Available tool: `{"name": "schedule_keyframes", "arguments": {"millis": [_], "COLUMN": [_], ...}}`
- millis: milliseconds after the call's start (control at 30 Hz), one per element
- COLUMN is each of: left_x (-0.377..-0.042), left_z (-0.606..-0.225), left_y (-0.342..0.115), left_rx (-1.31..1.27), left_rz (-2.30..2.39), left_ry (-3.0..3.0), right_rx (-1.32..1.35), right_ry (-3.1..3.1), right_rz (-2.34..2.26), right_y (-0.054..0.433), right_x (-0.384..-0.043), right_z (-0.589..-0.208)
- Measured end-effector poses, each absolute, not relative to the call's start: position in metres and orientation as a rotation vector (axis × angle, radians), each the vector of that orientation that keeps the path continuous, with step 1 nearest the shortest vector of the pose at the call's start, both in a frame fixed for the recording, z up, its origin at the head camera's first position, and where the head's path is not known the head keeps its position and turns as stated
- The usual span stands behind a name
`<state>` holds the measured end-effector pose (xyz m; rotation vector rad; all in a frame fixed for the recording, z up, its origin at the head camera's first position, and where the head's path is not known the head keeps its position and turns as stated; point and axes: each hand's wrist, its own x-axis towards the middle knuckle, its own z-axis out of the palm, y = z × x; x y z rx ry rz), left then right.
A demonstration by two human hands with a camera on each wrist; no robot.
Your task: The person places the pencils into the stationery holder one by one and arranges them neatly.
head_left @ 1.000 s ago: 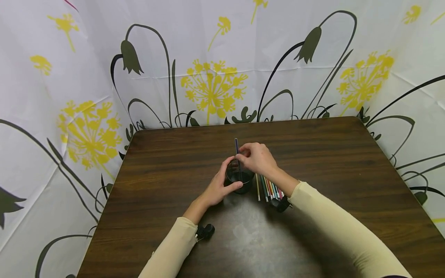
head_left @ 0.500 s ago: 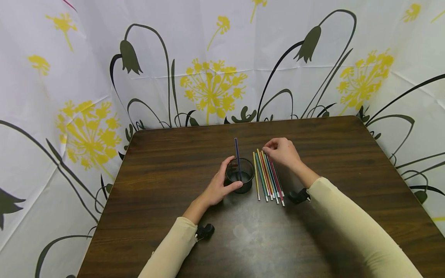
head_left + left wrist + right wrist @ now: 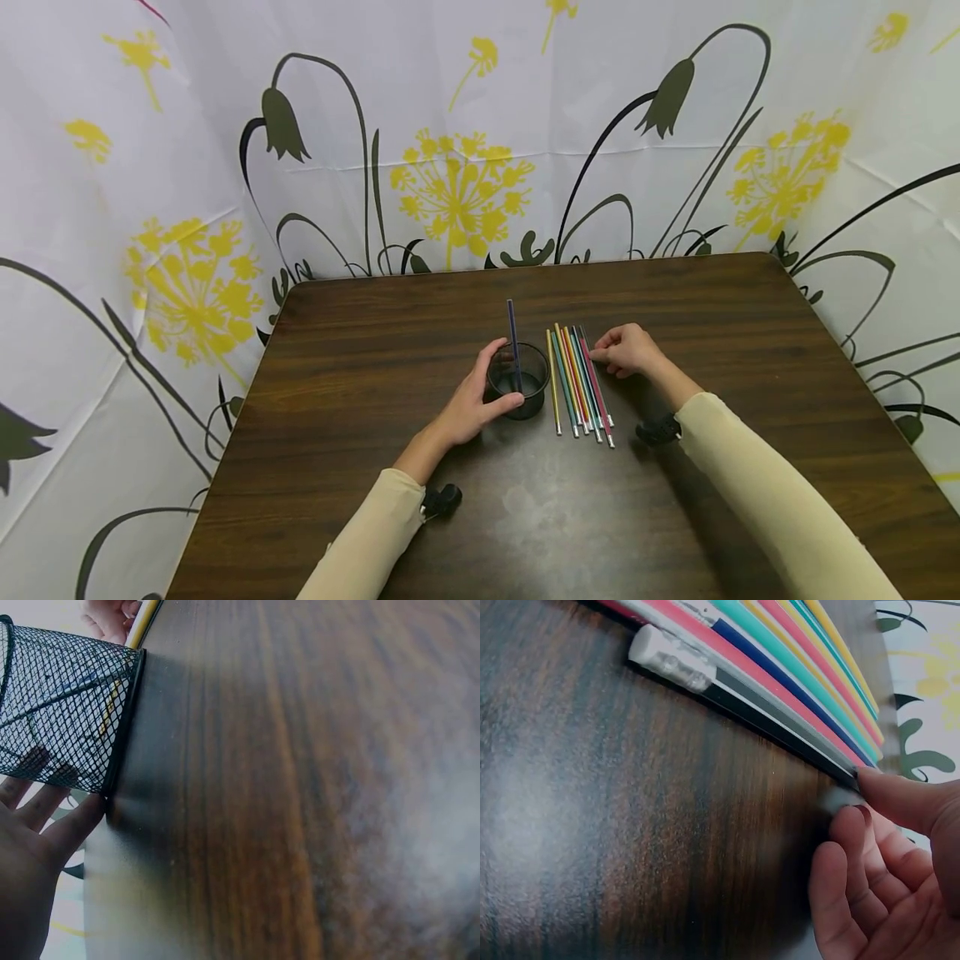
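My left hand (image 3: 475,400) holds a black mesh pencil cup (image 3: 534,407) upright on the table, its fingers and thumb round opposite sides. In the left wrist view the fingers lie against the mesh (image 3: 64,712). A dark blue pencil (image 3: 513,327) stands tilted in the cup. Right of it a row of coloured pencils (image 3: 564,375) lies side by side, silvery ends towards me. My right hand (image 3: 630,350) is at the row's right edge. In the right wrist view its thumb (image 3: 892,799) touches a black pencil (image 3: 772,716) with a white eraser; other fingers are curled, and any pinch is hidden.
A dark wood-grain table (image 3: 360,375) lies under everything. Behind and beside it hangs a white curtain (image 3: 337,200) with grey-green and yellow flower prints. The table's far edge runs along the curtain.
The right hand let go of the dark blue pencil inside the cup. It then moved right, past the row, and down to its right edge. The left hand stayed on the cup.
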<state>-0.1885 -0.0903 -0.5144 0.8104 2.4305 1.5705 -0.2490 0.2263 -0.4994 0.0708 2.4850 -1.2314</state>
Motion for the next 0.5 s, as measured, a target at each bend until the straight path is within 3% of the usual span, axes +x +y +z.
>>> {"name": "schedule_keyframes", "arguments": {"millis": [500], "left_x": [-0.19], "left_z": [-0.515], "left_y": [-0.09], "left_rx": [0.828], "left_rz": [1.583], "left_ry": [2.425], "right_rx": [0.023], "right_ry": [2.608], "right_rz": [-1.001], "right_y": [0.223], "right_x": [-0.246], "right_z": [-0.49]}}
